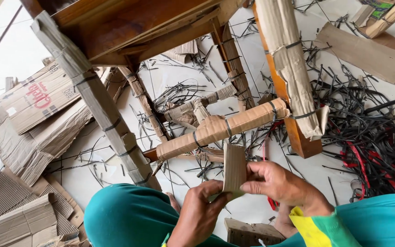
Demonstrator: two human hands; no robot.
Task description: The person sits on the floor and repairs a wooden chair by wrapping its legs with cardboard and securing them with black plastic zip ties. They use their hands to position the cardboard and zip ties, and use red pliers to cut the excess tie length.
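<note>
A small strip of brown cardboard (234, 168) stands upright between both my hands, low in the middle of the view. My left hand (201, 208) pinches its lower left edge. My right hand (275, 184) grips its right side with the fingers curled over it. Just above the strip runs a wooden chair rung wrapped in cardboard (220, 129) and bound with black straps. The wooden chair (129, 27) fills the upper part of the view, its legs (101, 105) also wrapped in cardboard.
Cut black and red plastic straps (366, 137) lie in a heap on the right of the white tiled floor. Flattened cardboard boxes (33, 119) are piled on the left. More cardboard pieces (364, 50) lie at the top right. My teal-clad knees (129, 215) are at the bottom.
</note>
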